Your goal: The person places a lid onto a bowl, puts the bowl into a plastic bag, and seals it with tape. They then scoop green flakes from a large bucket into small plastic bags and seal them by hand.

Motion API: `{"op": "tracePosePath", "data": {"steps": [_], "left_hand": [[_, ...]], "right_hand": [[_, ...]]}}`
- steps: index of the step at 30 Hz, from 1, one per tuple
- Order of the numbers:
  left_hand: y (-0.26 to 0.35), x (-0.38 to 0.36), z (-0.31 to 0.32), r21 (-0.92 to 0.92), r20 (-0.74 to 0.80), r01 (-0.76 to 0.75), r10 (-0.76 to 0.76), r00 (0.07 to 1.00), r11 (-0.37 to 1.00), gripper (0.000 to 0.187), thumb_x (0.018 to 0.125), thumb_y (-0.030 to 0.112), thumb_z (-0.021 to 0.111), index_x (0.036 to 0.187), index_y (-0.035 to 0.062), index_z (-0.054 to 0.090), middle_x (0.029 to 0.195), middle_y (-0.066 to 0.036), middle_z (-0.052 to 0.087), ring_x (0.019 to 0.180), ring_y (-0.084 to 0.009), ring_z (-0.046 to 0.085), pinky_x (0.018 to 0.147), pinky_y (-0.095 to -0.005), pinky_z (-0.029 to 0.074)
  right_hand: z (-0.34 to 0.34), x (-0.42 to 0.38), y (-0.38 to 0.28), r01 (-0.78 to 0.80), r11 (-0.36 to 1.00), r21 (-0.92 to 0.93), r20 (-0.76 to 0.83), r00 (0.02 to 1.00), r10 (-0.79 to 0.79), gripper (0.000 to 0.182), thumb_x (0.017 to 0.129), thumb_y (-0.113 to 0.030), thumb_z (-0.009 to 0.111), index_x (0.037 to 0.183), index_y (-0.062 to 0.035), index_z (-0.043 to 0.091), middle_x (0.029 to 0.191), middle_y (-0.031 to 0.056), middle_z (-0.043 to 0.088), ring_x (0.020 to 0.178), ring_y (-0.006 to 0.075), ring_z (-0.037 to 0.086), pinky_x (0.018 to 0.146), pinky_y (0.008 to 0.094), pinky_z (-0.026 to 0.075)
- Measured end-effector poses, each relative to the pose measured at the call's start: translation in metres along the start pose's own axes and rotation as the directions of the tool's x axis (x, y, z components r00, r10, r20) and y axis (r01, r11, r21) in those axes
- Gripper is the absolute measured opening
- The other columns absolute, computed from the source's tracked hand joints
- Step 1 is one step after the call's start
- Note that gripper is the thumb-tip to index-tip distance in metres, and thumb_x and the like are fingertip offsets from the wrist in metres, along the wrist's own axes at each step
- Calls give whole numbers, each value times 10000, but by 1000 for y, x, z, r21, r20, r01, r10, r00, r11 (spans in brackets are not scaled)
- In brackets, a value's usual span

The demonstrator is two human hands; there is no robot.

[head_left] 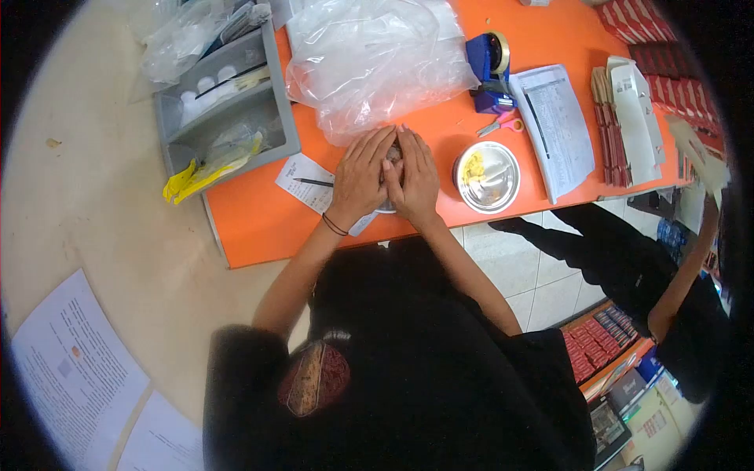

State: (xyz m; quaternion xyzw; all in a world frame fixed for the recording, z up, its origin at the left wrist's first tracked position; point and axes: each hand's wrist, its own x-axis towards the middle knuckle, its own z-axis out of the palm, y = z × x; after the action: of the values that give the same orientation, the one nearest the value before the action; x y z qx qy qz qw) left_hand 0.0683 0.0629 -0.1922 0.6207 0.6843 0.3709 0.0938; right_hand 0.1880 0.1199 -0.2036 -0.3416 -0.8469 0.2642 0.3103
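Note:
Both of my hands rest side by side over a small round container (386, 207) near the front edge of the orange table (259, 228). My left hand (361, 174) has its fingers stretched out, with a dark band on the wrist. Fingers of my right hand (414, 174) are extended too, its thumb reaching toward the left hand. Something brownish (393, 155) shows between them; most of it is hidden. Left of my hands, a dark pencil (312, 182) lies on a printed slip (298, 171). To the right stands a round container (486, 178) with yellow bits inside.
Clear plastic bags (377, 63) lie behind my hands. A grey divided tray (284, 118) is at left. Toward the right are a tape dispenser (493, 74), scissors (503, 124), papers (554, 129) and red boxes (683, 90). Another person (667, 290) in dark clothes stands at right.

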Motion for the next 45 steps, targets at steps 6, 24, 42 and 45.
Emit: {"op": "tracePosePath", "data": {"steps": [6,24,42,45], "left_hand": [[-1,-4,1,-179,-79,110,-126,989,978,358,909,150,537,1232,-3,554,1255,-142,574,1177,-324,526,1032,-414,391],[55,-7,-5,45,-146,-225,229,962,973,348,905,154,592,1212,-5,558,1080,-148,642,951,-338,617,826,-420,492],[107,-1,102,-379,328,476,-366,871,793,421,952,334,554,1142,-42,541,853,-246,664,791,-390,671,686,-455,517],[137,3,23,-362,313,582,-494,812,728,442,956,358,559,1134,-46,555,805,-220,675,769,-323,694,661,-426,526]], "right_hand": [[2,-7,4,28,999,43,-32,999,-27,500,881,-287,586,1282,7,534,1354,209,498,1239,390,474,1055,500,342],[-112,-8,56,-180,976,-126,-351,928,126,416,914,-147,591,1285,24,515,1288,213,543,1214,354,499,1037,439,368],[-145,-45,99,-436,783,443,-69,854,515,421,1036,-258,373,1368,-14,460,1352,169,516,1234,236,484,1030,350,370],[-155,-13,48,-419,821,388,-63,876,477,410,1036,-260,368,1358,-32,481,1285,167,575,1151,242,560,975,355,425]]}}
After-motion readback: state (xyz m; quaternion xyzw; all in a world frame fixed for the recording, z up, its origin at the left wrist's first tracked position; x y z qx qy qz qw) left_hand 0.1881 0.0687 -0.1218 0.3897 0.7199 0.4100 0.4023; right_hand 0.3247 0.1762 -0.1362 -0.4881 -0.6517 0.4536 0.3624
